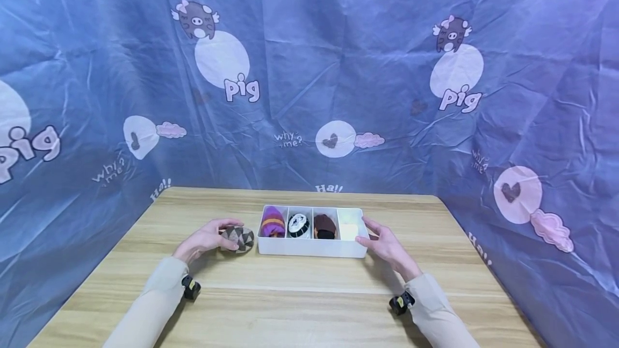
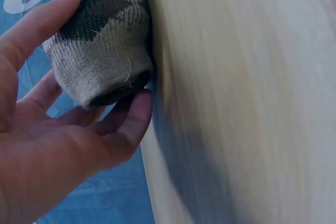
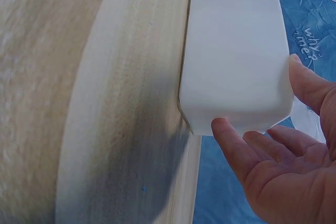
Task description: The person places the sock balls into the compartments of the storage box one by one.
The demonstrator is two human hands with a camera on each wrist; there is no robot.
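My left hand holds a rolled-up sock patterned in grey, beige and dark diamonds, just left of a white divided box. In the left wrist view, the thumb lies on one side of the sock and the fingers bend around the other, close to the tabletop. At the box's right end, my right hand grips the corner, thumb on the rim and fingertips against the end wall. Inside sit a purple and orange rolled sock, a black and white one and a dark brown one. The rightmost compartment shows its white floor.
The box stands on a light wood-grain table, towards its back edge. A blue curtain printed with pigs and words hangs behind and on both sides. Each wrist wears a small black camera.
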